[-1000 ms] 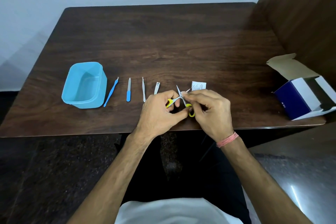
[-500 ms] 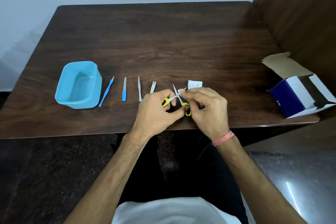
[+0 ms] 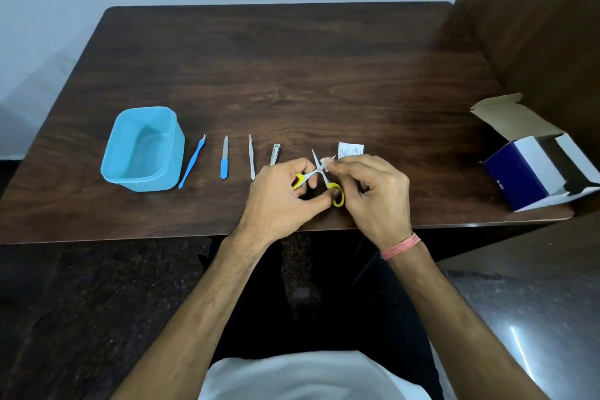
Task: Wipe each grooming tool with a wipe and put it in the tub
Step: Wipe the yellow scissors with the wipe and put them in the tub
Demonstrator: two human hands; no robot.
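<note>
The person's left hand (image 3: 279,191) is gripping the small yellow-handled steel scissors (image 3: 319,177) by the handle loops, with fingers curled at the loops, above the near edge of the dark brown wooden table (image 3: 292,75). The scissors are being held with the blades spread apart. One blade is pointing away from the person and slightly left, with its long axis running from the near-right loop up to the far tip. The other blade is pointing up and to the right, where it is passing under the right hand's fingertips. The right hand (image 3: 373,191) is pinching a small white wipe (image 3: 324,164) against that blade, near the pivot; the wipe is mostly hidden by the fingers.

The light blue plastic tub (image 3: 143,149) is standing on the table's left side, well apart from the scissors. Between the tub and the hands four tools are lying in a row, each with its long axis running roughly away from the person: a thin blue plastic pick (image 3: 192,161) just beside the tub, leaning rightward at its far tip; a blue-handled nail file (image 3: 224,157); steel tweezers (image 3: 251,157); and a steel nail clipper (image 3: 275,153), its near end covered by the left hand. A white printed sachet (image 3: 350,150) is lying just beyond the right hand. An open navy and white cardboard box (image 3: 535,166) is sitting at the table's right edge.
</note>
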